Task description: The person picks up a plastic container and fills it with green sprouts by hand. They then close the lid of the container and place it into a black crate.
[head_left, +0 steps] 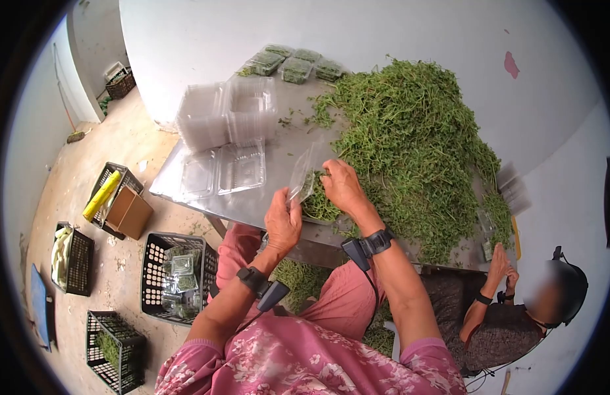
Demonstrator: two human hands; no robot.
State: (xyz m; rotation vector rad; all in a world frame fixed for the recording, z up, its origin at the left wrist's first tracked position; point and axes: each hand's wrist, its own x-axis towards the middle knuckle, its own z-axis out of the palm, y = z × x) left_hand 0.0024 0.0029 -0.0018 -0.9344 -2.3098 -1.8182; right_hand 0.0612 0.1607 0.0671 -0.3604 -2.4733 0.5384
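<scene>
My left hand [283,220] is closed on the raised clear lid of a plastic container [306,174] at the front edge of the metal table [278,174]. Green herbs [320,201] fill the base of this container. Just right of the lid, my right hand [341,186] has its fingers bent together at the top of these herbs; what they pinch is too small to make out. A large heap of herbs [410,145] lies beyond and right of it. An open empty container [242,168] lies left, in front of tall stacks of clear containers [226,112].
Filled, closed containers [295,69] sit at the table's back. A black crate [149,289] with packed containers stands on the floor at left, near other crates [114,355]. At right, a co-worker [509,329] sits with both hands by the table edge.
</scene>
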